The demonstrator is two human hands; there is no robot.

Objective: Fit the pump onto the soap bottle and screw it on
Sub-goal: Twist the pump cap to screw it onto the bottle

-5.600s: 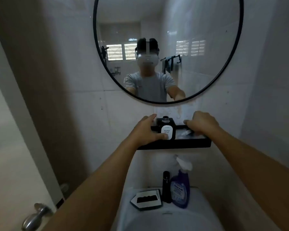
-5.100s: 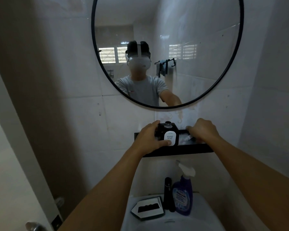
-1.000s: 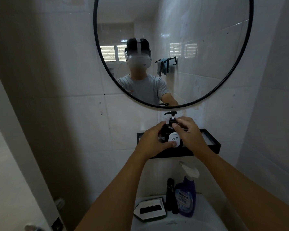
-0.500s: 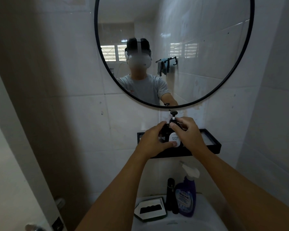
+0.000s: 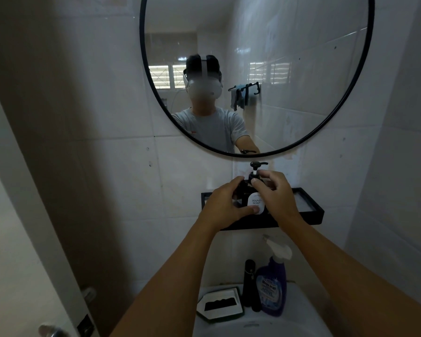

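A round mirror (image 5: 257,69) fills the upper middle of the frame. Below it, at centre right, a black shelf (image 5: 309,211) is fixed to the tiled wall, and the soap bottle (image 5: 254,203) stands on it, mostly hidden between the two hands.

The fitting step looks done: the pump (image 5: 256,170) stands upright in the bottle's neck, its nozzle pointing toward the right of the frame. What seems to be left is the screwing-on. Whether the collar is fully tight cannot be told from here, since the fingers cover the joint.

The left hand (image 5: 225,205) is wrapped around the left side of the bottle, thumb pressed across the lower front just under the label, bracing it. The right hand (image 5: 275,193) is curled in from the right, with thumb and fingertips pinching the dark collar at the base of the pump.

The bottle is dark and squarish, with a white rounded label reading "HAND SOAP". The pump is black, with a short pale stem showing between head and collar, so the head sits raised.
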